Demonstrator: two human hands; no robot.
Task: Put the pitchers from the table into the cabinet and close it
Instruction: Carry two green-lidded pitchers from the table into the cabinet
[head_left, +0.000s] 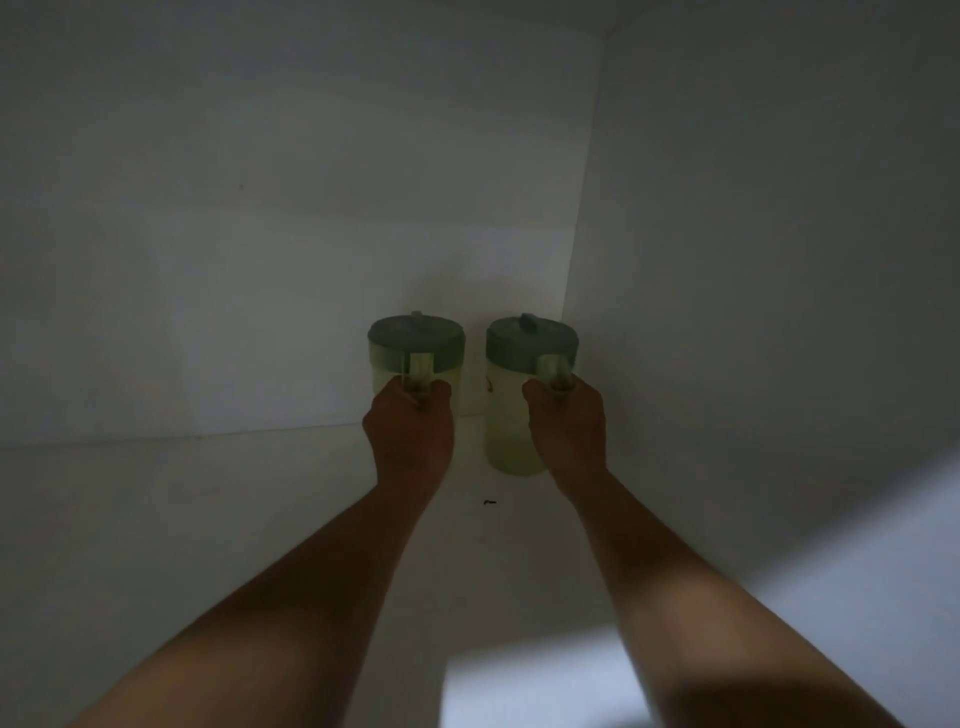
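Two pale green pitchers with darker green lids stand side by side deep inside a dim white cabinet, near its back right corner. My left hand (409, 422) is closed around the handle of the left pitcher (415, 340). My right hand (566, 422) grips the handle of the right pitcher (530, 345). Both arms reach straight in from the front. The left pitcher's lower body is hidden behind my hand. The right pitcher's base (514, 457) shows on the cabinet floor.
The cabinet's back wall (311, 234) and right side wall (753, 260) close in around the pitchers. The shelf floor (182, 519) stretches out to the left. A small dark speck (489, 502) lies on the floor between my arms. Light falls at the front right.
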